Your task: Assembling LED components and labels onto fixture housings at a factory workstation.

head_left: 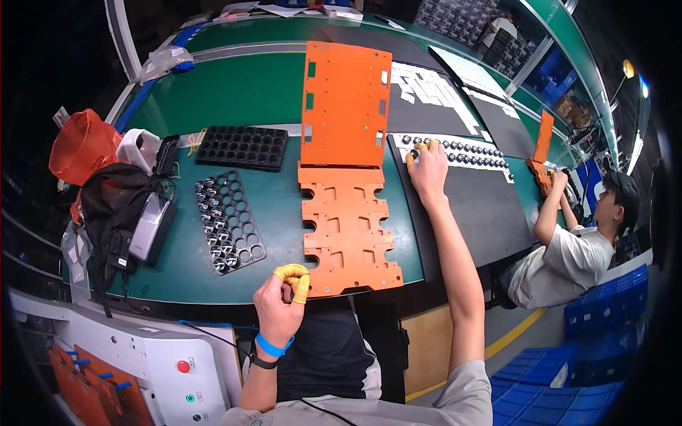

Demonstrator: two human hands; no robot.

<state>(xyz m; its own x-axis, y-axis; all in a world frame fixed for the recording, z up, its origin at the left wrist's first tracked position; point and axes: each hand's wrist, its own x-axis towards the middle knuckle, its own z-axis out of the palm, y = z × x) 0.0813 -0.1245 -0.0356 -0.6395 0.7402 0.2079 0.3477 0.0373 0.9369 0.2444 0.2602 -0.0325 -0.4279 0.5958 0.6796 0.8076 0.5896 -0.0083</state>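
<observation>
My right hand, with yellow finger cots, reaches to the left end of a white strip set with small round black-and-silver parts. Its thumb and fingers close around one of these parts, mostly hidden by the fingertips. My left hand, also in yellow finger cots, is curled closed beside the near left corner of an orange fixture. Whatever it holds, if anything, is hidden. The fixture's notched base lies flat; its orange hinged lid stands raised at the far side.
Left of the fixture lie a black tray and a grey rack partly filled with shiny round parts. A black bag and an orange bin crowd the left edge. A co-worker sits at right, near blue crates.
</observation>
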